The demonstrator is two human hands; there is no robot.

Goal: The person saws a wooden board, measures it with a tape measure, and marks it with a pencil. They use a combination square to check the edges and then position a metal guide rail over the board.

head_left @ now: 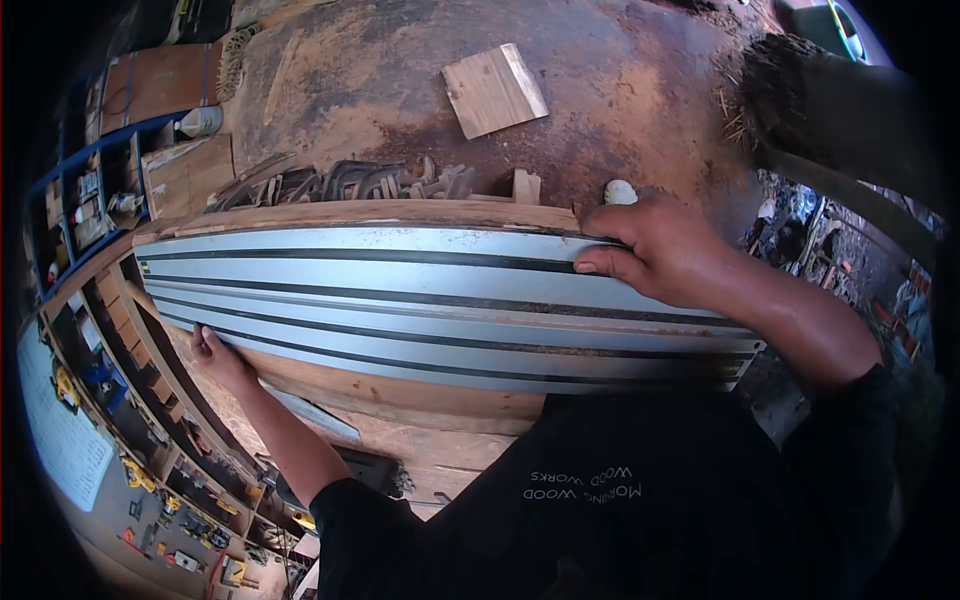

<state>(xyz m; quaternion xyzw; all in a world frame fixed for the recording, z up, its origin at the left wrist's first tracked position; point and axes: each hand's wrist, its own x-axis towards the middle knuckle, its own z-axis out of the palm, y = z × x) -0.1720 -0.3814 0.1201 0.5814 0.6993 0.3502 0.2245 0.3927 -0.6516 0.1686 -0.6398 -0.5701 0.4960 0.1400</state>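
A long silver guide rail (430, 287) with black strips lies lengthwise across a wooden board (430, 394), whose edges show along its far and near sides. My right hand (650, 248) grips the far edge toward the right, thumb lying on the rail's top face and fingers over the far side. At the near edge on the left, my left hand (222, 362) holds the rail with bent fingertips at its rim. Part of that hand's grip is hidden. The rail's right end reaches in front of my black shirt (620, 520).
Beyond the board lie many dark clamp-like pieces (375, 182) and a small wood block (526, 186). A square wood offcut (494, 91) rests on the dusty surface (350, 85). Blue shelving (65, 180) with a white jug (199, 122) stands left. Tools hang lower left.
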